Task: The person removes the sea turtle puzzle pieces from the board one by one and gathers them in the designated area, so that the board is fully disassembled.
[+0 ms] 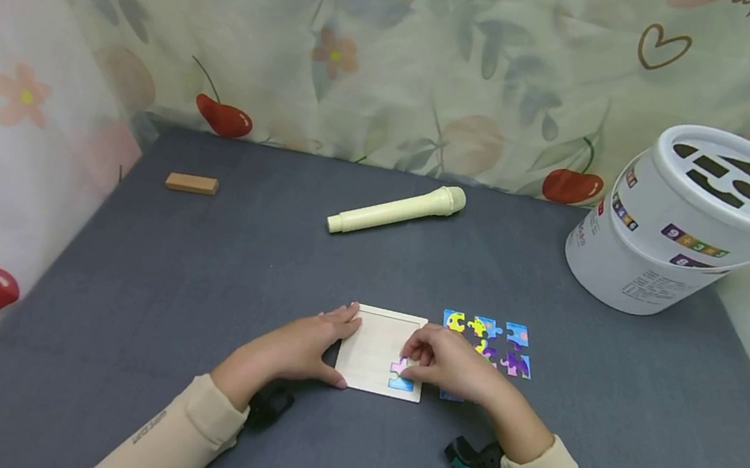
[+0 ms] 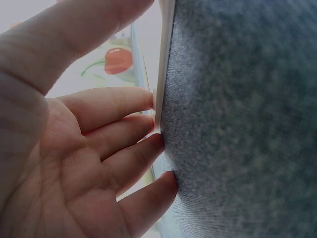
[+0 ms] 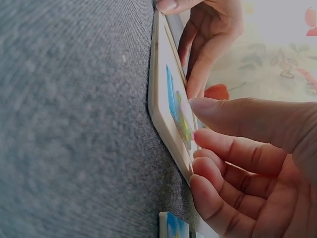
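A pale wooden puzzle tray (image 1: 373, 348) lies flat on the dark table. My left hand (image 1: 306, 344) rests against its left side, thumb near the front corner and fingers toward the back; in the left wrist view the fairly straight fingers (image 2: 116, 106) touch the tray's rim and the table. Inside the tray, at the front right, is a pink and blue jigsaw piece (image 1: 401, 383). My right hand (image 1: 453, 363) pinches it between thumb and curled index finger. In the right wrist view the piece (image 3: 172, 94) lies low over the tray's bottom. Several loose jigsaw pieces (image 1: 517, 334) lie right of the tray, some partly hidden by the right hand.
Behind the tray lies a cream toy microphone (image 1: 396, 211). A small wooden block (image 1: 191, 184) sits at the back left. On the right stands a large white bucket (image 1: 659, 254) with shaped holes in its lid. A printed curtain (image 1: 401, 66) hangs along the table's back edge.
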`<state>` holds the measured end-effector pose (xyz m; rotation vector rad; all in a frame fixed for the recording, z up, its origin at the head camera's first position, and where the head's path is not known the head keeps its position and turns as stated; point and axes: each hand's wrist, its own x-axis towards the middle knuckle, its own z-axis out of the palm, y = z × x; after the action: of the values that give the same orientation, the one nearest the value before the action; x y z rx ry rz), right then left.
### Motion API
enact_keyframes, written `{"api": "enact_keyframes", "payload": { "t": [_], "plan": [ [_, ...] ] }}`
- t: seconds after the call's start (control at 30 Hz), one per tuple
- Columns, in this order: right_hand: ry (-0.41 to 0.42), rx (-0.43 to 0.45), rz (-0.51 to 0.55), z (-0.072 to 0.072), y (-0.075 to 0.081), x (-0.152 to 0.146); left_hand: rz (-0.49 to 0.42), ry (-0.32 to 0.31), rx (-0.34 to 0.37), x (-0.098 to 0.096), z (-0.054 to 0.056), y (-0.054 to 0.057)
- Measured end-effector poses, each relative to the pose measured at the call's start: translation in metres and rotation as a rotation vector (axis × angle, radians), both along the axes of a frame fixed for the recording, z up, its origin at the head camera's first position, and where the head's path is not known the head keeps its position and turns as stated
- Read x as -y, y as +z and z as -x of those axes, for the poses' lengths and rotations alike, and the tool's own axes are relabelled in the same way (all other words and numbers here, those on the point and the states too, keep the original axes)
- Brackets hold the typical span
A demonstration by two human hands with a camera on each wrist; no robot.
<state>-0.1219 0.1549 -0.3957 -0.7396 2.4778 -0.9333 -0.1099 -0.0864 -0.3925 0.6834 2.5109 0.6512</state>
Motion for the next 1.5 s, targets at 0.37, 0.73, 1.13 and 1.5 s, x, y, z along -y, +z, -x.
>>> {"api": "enact_keyframes", "payload": {
  "t": [0.37, 0.73, 1.13, 1.5],
  "plan": [
    [0.022, 0.155, 0.089, 0.004, -0.003, 0.000, -0.005, 0.007, -0.008, 0.001, 0.001, 0.001],
    [-0.015, 0.229, 0.211, 0.005, -0.001, -0.019, -0.024, -0.007, -0.006, 0.001, 0.001, -0.004],
    [-0.111, 0.240, 0.276, 0.000, 0.000, -0.072, -0.012, -0.004, -0.008, 0.003, 0.000, -0.003],
    [-0.207, 0.246, 0.312, -0.012, 0.003, -0.107, -0.012, -0.014, -0.009, 0.002, -0.001, -0.001]
  ]
}}
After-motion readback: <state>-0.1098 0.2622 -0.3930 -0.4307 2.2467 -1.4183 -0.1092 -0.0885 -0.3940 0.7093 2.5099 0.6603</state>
